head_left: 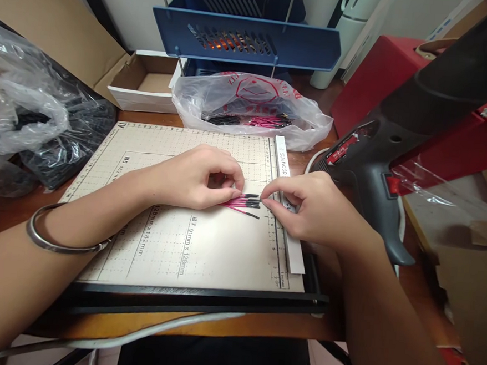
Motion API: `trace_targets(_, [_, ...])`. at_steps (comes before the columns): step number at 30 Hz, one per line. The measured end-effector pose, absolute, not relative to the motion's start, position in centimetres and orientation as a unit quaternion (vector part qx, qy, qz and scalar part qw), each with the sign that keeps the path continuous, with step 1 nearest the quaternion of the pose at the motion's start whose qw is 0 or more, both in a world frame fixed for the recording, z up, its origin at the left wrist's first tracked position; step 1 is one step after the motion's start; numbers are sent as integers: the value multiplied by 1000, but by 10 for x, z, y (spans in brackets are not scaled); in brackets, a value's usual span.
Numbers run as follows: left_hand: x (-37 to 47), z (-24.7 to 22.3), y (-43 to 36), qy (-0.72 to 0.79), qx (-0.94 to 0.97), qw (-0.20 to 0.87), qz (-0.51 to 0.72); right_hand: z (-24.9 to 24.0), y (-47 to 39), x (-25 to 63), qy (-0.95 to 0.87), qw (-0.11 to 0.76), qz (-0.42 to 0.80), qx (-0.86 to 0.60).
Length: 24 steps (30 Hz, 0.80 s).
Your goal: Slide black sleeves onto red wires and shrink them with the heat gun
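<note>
Several thin pink wires with black ends (pixel 244 203) lie side by side on a cream paper-cutter board (pixel 222 248) printed with a grid and size marks. My left hand (pixel 200 176) reaches in from the left, thumb and forefinger pinched together at the pink part of the wires. On the other side, my right hand (pixel 308 204) pinches at the black tip of a wire, thumb and forefinger nearly meeting. One wire lies slanted, a little apart from the bundle. The left palm hides the wires' far ends.
Behind the board sits a clear plastic bag (pixel 253 100) with more pink and black wires. A dark heat gun (pixel 379 153) stands at the right before a red box (pixel 371 74). Bagged black items (pixel 58 142) lie left, near an open carton (pixel 150 81); a blue rack (pixel 245 38) stands behind.
</note>
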<state>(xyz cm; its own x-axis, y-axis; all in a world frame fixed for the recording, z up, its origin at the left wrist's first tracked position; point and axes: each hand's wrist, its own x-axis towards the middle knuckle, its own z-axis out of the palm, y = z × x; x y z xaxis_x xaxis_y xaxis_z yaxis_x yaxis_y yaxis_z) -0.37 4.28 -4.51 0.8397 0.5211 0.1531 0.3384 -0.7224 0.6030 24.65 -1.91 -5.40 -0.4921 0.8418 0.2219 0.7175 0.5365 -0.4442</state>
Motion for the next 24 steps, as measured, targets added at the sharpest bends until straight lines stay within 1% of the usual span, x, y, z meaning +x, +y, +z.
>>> trace_targets(9, [-4, -49, 44, 241, 911, 284, 176, -55, -20, 245, -848, 217, 154, -458])
trace_targets(17, [-3, -46, 42, 246, 914, 277, 168, -57, -19, 245, -843, 222, 147, -467])
trace_targets(24, [-3, -47, 43, 247, 913, 279, 165, -56, -19, 241, -825, 226, 143, -498])
